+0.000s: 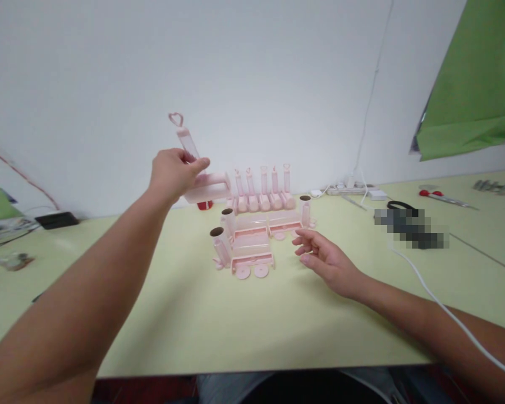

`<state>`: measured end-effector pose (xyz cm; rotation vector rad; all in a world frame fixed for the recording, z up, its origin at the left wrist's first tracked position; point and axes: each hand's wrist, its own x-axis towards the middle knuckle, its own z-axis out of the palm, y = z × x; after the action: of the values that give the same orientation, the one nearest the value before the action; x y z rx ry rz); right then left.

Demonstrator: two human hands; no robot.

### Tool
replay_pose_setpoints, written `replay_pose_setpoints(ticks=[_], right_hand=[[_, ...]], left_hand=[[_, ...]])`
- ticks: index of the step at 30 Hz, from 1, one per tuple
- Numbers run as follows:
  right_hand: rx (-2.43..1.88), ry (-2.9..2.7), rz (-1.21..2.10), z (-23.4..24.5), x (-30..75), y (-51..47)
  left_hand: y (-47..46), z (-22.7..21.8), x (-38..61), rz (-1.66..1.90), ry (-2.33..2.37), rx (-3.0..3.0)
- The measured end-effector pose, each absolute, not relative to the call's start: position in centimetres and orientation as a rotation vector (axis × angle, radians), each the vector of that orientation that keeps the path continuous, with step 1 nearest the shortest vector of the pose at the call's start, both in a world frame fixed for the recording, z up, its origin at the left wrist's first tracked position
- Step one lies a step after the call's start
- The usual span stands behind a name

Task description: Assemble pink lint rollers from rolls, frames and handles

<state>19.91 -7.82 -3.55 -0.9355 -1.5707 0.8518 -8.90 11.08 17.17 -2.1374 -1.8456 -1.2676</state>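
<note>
My left hand (179, 173) is raised above the table, fingers closed round a pale pink lint roller (212, 185). Its clear-and-pink handle ends in a heart-shaped loop at the top. Low over the table, my right hand (326, 262) holds nothing, its fingers apart, just right of several pink parts. Nearest me among these are a pink open housing (252, 259) with a clear cover and two round discs (251, 272). Beside it stands a roll with a brown cardboard core (219, 247). Two more such rolls, one of them a right-hand roll (305, 210), stand farther back.
Several similar pink rollers (263, 201) stand in a row near the wall, handles up. A red object (205, 205) sits behind my left hand. To the right are a power strip (349, 189), red-handled scissors (441, 197) and a white cable (441, 306) crossing my right forearm.
</note>
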Motion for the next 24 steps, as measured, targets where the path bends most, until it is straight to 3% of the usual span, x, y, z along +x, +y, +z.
replay_pose_setpoints(ticks=[4,10,24], right_hand=[[-0.945,-1.559,0.901,-3.9,19.8,-7.7],[-0.946,-1.554,0.949,-4.4,19.7,-7.4],[-0.932,-1.557,1.010,-4.2,19.7,-7.3]], left_hand=[[16.3,13.1,-12.2,-1.018,-1.946,-2.038],[19.5,7.5,-14.2,-0.941,-2.222,-1.972],[21.3,3.0,-14.6,-0.853,-2.346,-2.070]])
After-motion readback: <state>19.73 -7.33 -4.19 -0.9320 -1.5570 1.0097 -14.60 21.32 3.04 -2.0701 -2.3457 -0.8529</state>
